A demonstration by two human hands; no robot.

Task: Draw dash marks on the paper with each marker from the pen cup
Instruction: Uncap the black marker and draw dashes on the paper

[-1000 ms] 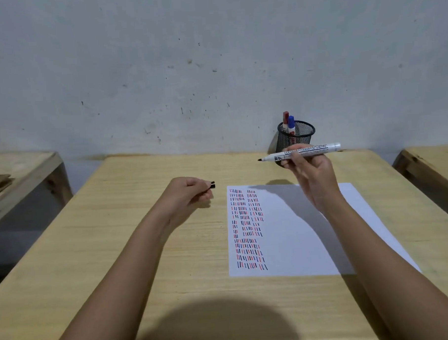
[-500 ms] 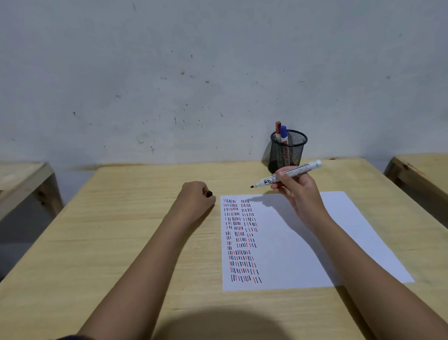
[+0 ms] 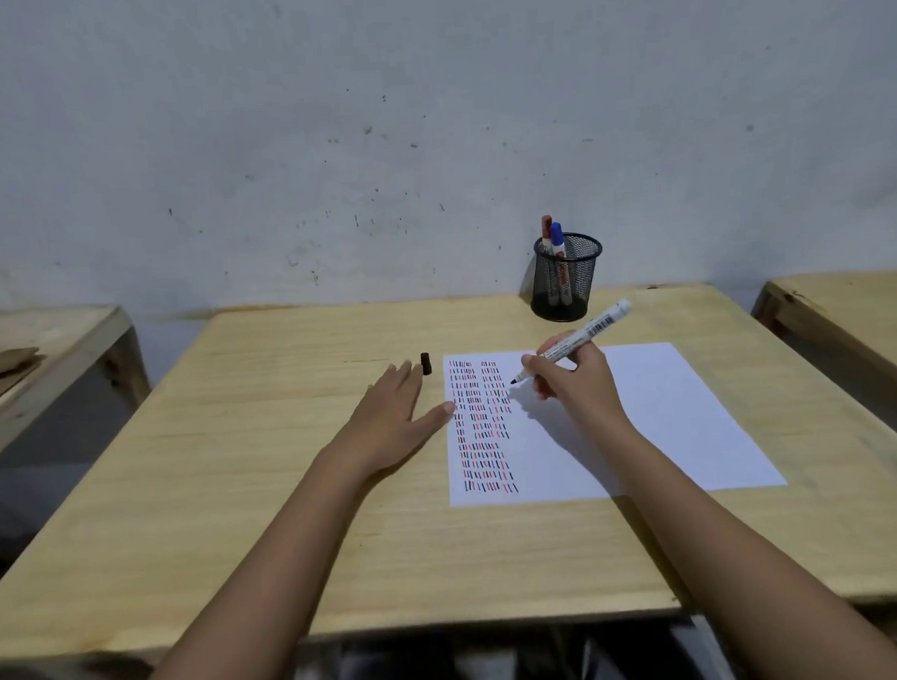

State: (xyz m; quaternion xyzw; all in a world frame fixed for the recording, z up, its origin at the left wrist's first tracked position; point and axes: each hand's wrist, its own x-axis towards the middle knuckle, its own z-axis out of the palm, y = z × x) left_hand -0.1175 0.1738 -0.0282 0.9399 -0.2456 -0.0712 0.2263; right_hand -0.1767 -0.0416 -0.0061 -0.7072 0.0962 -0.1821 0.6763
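Observation:
A white sheet of paper point(image 3: 666, 423) lies on the wooden table point(image 3: 267, 481), its left part filled with two columns of red, blue and black dashes. My right hand point(image 3: 574, 380) grips an uncapped white marker point(image 3: 585, 336), its black tip just above the paper beside the second column. My left hand point(image 3: 396, 416) lies flat and open on the table, left of the paper. The black cap point(image 3: 426, 363) stands on the table just beyond its fingertips. A black mesh pen cup point(image 3: 564, 280) at the table's back holds a red marker point(image 3: 546, 230) and a blue marker point(image 3: 557, 234).
A grey wall rises directly behind the table. Another wooden table point(image 3: 41, 352) stands to the left and a third point(image 3: 856, 311) to the right, with gaps between them and mine.
My left hand set the black cap down on the table and opened flat. My right hand lowered the marker from the air to the paper, tip now near the second column.

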